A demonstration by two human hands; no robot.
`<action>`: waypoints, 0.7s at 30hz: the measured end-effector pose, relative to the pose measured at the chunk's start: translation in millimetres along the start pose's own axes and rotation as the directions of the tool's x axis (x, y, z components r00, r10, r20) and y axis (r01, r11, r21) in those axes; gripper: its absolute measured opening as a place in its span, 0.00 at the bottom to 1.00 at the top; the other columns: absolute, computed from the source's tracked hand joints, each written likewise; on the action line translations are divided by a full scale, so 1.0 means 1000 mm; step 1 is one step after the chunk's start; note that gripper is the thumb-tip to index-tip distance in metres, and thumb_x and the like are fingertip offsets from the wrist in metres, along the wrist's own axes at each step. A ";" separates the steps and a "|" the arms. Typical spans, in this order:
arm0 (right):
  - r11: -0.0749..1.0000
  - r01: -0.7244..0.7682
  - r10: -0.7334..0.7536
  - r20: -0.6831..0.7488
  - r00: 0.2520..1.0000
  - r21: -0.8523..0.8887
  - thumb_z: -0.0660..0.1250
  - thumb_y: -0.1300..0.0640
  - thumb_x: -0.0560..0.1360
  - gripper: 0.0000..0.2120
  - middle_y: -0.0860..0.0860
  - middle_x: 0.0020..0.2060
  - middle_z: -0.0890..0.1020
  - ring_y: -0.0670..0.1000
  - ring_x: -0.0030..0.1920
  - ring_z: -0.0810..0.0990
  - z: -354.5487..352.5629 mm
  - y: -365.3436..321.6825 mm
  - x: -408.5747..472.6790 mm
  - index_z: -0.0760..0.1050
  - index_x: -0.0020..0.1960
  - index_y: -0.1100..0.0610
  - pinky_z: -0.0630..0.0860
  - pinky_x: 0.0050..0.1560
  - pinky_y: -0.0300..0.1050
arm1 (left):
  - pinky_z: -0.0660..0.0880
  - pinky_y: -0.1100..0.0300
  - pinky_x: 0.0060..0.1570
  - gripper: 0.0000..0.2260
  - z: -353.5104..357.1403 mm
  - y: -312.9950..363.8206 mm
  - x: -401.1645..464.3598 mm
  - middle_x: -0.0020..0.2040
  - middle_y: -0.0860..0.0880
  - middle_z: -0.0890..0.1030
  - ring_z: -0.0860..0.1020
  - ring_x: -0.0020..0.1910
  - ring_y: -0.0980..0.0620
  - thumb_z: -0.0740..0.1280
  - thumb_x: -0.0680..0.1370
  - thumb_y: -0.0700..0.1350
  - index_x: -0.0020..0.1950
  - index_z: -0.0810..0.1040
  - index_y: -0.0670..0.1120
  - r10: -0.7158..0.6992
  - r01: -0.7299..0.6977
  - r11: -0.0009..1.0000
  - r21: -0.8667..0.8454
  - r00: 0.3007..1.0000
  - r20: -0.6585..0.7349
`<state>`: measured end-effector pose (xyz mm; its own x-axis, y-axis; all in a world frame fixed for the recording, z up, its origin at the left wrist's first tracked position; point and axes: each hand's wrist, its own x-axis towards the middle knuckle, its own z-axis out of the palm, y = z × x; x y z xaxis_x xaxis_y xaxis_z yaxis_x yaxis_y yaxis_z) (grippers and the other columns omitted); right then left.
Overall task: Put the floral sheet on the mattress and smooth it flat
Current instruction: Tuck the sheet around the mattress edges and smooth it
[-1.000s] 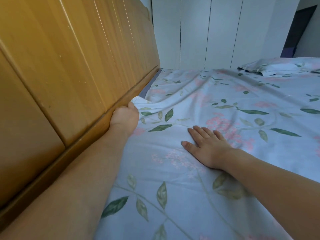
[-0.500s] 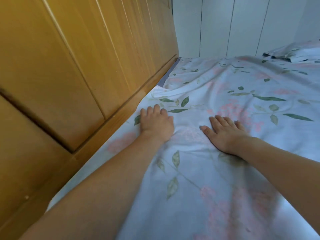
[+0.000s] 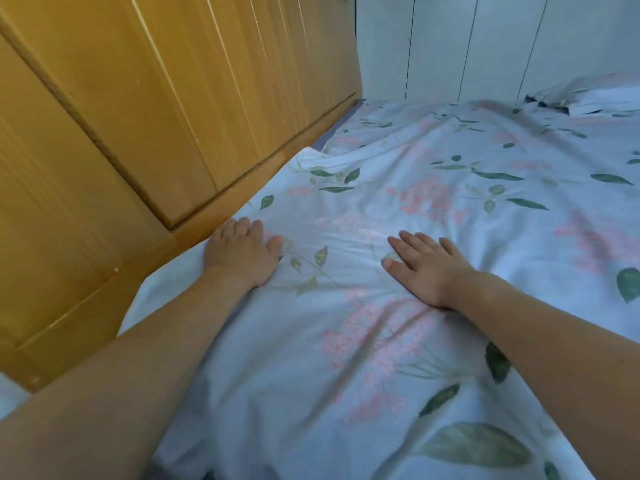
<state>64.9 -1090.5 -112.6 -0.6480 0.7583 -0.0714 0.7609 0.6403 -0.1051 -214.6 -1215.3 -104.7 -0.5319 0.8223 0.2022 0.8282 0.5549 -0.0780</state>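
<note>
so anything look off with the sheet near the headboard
Yes: the floral sheet stops short by the wooden headboard, baring a grey strip of mattress, and it is rumpled there.

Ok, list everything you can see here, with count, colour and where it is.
floral sheet: one, pale blue with pink flowers and green leaves, spread over the bed, wrinkled near the far edge
mattress: one, grey strip showing beside the headboard, far end
headboard: one, orange-brown wood panels, left side
wall panels: white, behind the bed
pillow: one, same floral print, far right
left hand: one, flat on the sheet against the headboard
right hand: one, flat on the sheet, centre
</note>
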 end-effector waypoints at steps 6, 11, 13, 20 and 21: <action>0.990 -0.138 0.140 0.091 0.986 -0.028 0.39 0.34 0.79 0.32 0.45 0.78 0.41 0.49 0.78 0.41 -0.007 0.034 -0.044 0.40 0.79 0.45 0.40 0.76 0.54 | 0.63 0.41 0.67 0.30 -0.027 0.031 -0.023 0.70 0.41 0.66 0.65 0.68 0.36 0.44 0.78 0.61 0.72 0.64 0.46 -0.107 0.110 0.994 -0.002 0.974 0.200; 0.977 -0.208 0.211 0.090 0.973 -0.041 0.39 0.34 0.79 0.31 0.43 0.78 0.41 0.47 0.78 0.40 -0.002 0.073 -0.105 0.40 0.79 0.44 0.39 0.76 0.53 | 0.60 0.43 0.71 0.34 -0.062 0.117 -0.116 0.78 0.48 0.58 0.59 0.75 0.44 0.45 0.76 0.70 0.78 0.53 0.54 0.386 -0.326 0.918 -0.226 0.865 0.321; 0.967 -0.248 0.252 0.082 0.964 -0.052 0.40 0.34 0.79 0.31 0.43 0.78 0.41 0.47 0.78 0.40 0.000 0.091 -0.133 0.40 0.79 0.43 0.38 0.76 0.53 | 0.64 0.46 0.68 0.34 -0.077 0.151 -0.186 0.75 0.49 0.62 0.61 0.73 0.46 0.44 0.75 0.71 0.75 0.58 0.54 0.625 -0.593 0.781 -0.197 0.745 0.234; 0.911 -0.392 0.409 0.149 0.900 -0.131 0.41 0.32 0.78 0.33 0.43 0.78 0.39 0.49 0.78 0.38 -0.018 0.134 -0.177 0.39 0.78 0.43 0.40 0.75 0.58 | 0.69 0.55 0.36 0.14 -0.105 0.228 -0.247 0.44 0.45 0.78 0.79 0.43 0.41 0.61 0.79 0.57 0.50 0.74 0.46 0.925 -0.938 0.346 -0.002 0.340 0.168; 0.898 -0.417 0.436 0.159 0.886 -0.137 0.41 0.31 0.77 0.33 0.43 0.78 0.39 0.50 0.78 0.38 -0.019 0.139 -0.181 0.39 0.78 0.43 0.40 0.75 0.59 | 0.70 0.56 0.37 0.10 -0.107 0.236 -0.244 0.43 0.45 0.77 0.78 0.43 0.40 0.61 0.79 0.53 0.48 0.74 0.46 0.917 -0.940 0.341 -0.023 0.327 0.227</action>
<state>288.6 -1136.6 -95.0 -0.2480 0.9312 -0.2671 0.9586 0.2757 0.0709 129.1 -1298.7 -68.2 0.5457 0.8066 -0.2272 0.7862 -0.5866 -0.1943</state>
